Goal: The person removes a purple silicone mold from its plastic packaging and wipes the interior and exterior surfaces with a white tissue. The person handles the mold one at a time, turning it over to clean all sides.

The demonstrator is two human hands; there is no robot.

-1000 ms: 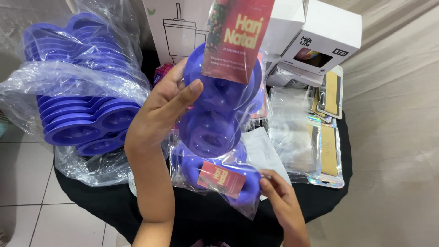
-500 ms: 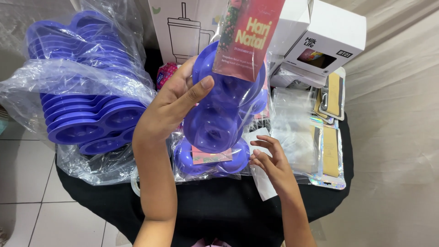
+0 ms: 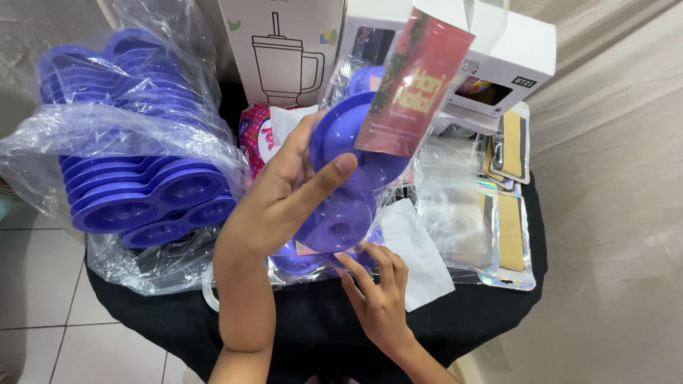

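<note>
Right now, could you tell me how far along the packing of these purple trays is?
One bagged purple tray lies on the black table. The left hand holds up another tray with a red card, the right hand at the bag's bottom. Many stacked trays still sit in their large bag.

A small table (image 3: 491, 313) draped in black cloth carries everything. At its middle lies a white paper slip (image 3: 420, 256). Left of the slip sits a clear bag of stacked blue moulded trays (image 3: 135, 192) — bulging over the table's edge. Right of it lie clear iridescent-edged sleeves (image 3: 498, 235). Behind it stand white boxes (image 3: 281, 43) — one showing a tumbler drawing.
</note>
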